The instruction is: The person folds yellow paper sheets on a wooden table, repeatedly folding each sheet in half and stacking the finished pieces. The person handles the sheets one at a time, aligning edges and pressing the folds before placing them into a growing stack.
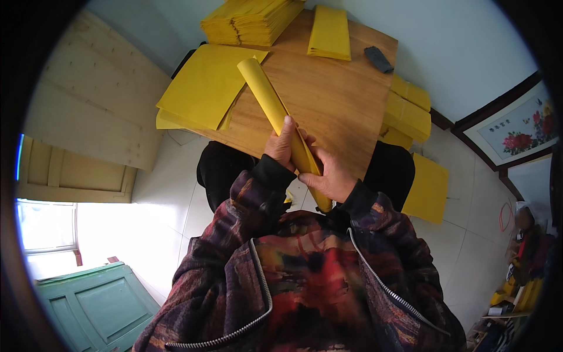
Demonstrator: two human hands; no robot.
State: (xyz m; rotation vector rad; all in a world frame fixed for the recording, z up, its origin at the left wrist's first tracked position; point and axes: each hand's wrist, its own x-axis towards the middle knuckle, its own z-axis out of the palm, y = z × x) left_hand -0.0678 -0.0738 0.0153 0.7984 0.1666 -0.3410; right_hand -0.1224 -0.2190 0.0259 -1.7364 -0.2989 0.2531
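Note:
A roll of yellow paper (262, 88) slants between my hands, its far end over the wooden table (328, 100) and its near end close to my lap. My left hand (281, 144) is closed around the middle of the roll, thumb lying along the top. Lower down, my right hand (334, 175) grips the roll from the right side. Left of the roll, loose yellow sheets (202, 85) lie on the table, overhanging its near left edge.
On the table's far side stand a thick stack of folded yellow paper (252, 23), a narrower yellow stack (329, 32) and a dark grey block-like thing (378, 59). Yellow bundles (404, 114) sit beyond the right edge. Another yellow sheet (426, 188) lies on the tiled floor.

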